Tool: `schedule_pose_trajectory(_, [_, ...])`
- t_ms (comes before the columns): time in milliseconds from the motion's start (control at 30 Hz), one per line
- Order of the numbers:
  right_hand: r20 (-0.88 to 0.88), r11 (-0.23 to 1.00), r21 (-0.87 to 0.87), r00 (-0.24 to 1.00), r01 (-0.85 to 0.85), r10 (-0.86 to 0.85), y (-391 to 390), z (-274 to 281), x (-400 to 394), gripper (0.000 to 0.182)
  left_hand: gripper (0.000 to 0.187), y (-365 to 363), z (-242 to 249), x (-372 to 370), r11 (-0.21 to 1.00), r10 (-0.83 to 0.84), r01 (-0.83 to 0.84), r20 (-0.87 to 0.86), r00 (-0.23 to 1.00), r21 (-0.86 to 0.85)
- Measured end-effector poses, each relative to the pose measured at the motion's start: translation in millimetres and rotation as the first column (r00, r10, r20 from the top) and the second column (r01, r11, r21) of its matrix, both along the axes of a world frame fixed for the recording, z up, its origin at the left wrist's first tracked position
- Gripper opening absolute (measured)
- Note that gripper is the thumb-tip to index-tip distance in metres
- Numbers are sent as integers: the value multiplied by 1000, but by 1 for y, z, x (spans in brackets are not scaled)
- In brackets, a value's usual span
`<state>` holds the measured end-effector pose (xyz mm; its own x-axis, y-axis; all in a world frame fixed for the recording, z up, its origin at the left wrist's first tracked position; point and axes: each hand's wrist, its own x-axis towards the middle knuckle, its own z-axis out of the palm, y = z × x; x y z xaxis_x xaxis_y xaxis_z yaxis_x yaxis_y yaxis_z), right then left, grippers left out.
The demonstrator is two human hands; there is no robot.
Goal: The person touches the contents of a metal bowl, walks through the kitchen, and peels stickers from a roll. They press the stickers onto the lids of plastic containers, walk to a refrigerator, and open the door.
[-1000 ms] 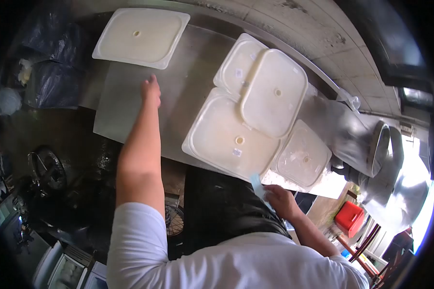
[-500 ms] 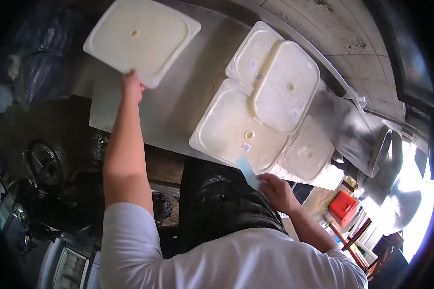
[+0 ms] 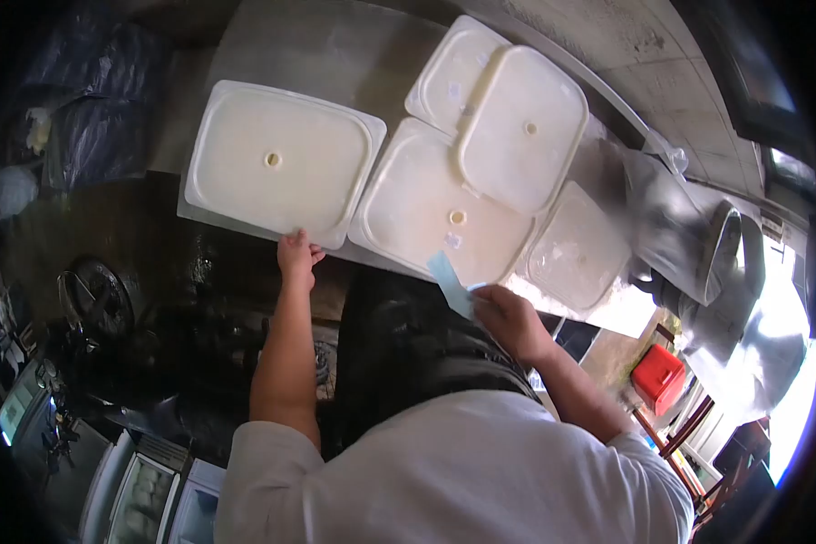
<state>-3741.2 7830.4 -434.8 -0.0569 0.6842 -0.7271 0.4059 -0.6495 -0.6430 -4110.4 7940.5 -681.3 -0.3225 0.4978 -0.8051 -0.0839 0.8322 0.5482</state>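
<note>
We cannot read the label (image 3: 452, 240) on the middle lid (image 3: 403, 195); the right hand (image 3: 512, 324) hides one end of the blue strip (image 3: 445, 279); the view's near edge crops our shirt (image 3: 462, 480).

The lid at left (image 3: 281, 118) is milky white, with one yellowish round spot (image 3: 272, 160) in its middle. The thin strip (image 3: 447, 279) is pale blue. The tabletop (image 3: 317, 50) is grey, the shirt (image 3: 453, 471) plain white, the trousers (image 3: 399, 335) black, and the box (image 3: 659, 379) bright red.
</note>
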Motion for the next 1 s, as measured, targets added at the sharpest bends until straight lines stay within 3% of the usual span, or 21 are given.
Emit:
schedule_pose_trajectory(33, [-14,1000,-22,1000,5,-5,3,6,-2,28,28,-13,12,1,988,-130,129,-1,992,-88])
schedule_pose_trajectory(67, [-49,999,-22,998,30,-31,3,4,-1,28,28,-21,25,7,985,-141,142,10,990,-94])
schedule_pose_trajectory(133, [-173,984,-91,970,156,-170,-4,7,-3,27,31,-45,56,19,822,-565,561,-23,824,-102])
schedule_pose_trajectory(167, [-258,960,-144,927,241,-272,-1,7,-4,27,31,-51,77,32,812,-579,575,-11,815,-94])
schedule_pose_trajectory(233, [-311,945,-208,900,251,-307,3,20,-7,27,36,-70,132,67,846,-524,527,320,789,86])
schedule_pose_trajectory(300, [-414,932,-183,835,314,-363,-1,18,-12,27,39,-76,179,97,909,-378,405,600,705,97])
schedule_pose_trajectory(367, [-461,925,-200,802,322,-379,-6,17,-15,30,35,-72,217,124,936,-300,344,671,678,72])
schedule_pose_trajectory(433, [-481,952,-71,826,297,-294,-12,17,-18,29,32,-73,226,132,959,-220,279,732,645,43])
schedule_pose_trajectory(500, [-486,955,-116,823,273,-294,-15,23,-16,28,25,-75,226,136,935,-351,290,643,681,204])
schedule_pose_trajectory(633, [-477,970,-132,845,203,-241,-21,30,-11,24,18,-67,234,138,958,-282,196,568,773,209])
schedule_pose_trajectory(800, [-437,980,-87,877,176,-197,-26,42,-8,21,23,-71,237,141,932,-351,264,434,830,248])
schedule_pose_trajectory(833, [-400,984,-49,900,171,-176,-28,40,-7,21,22,-72,233,141,820,-522,467,99,847,329])
schedule_pose_trajectory(867, [-360,987,-11,920,163,-156,-29,39,-6,21,22,-74,231,141,675,-613,662,-253,749,326])
schedule_pose_trajectory(900, [-361,986,-4,920,164,-155,-28,40,-6,21,22,-77,230,140,672,-612,663,-257,748,331])
schedule_pose_trajectory(967, [-255,988,59,959,144,-124,-28,43,-8,22,17,-82,253,142,272,-424,793,-672,607,545])
schedule_pose_trajectory(1000, [-256,987,63,958,148,-127,-27,44,-9,22,15,-83,268,145,161,-488,809,-667,564,566])
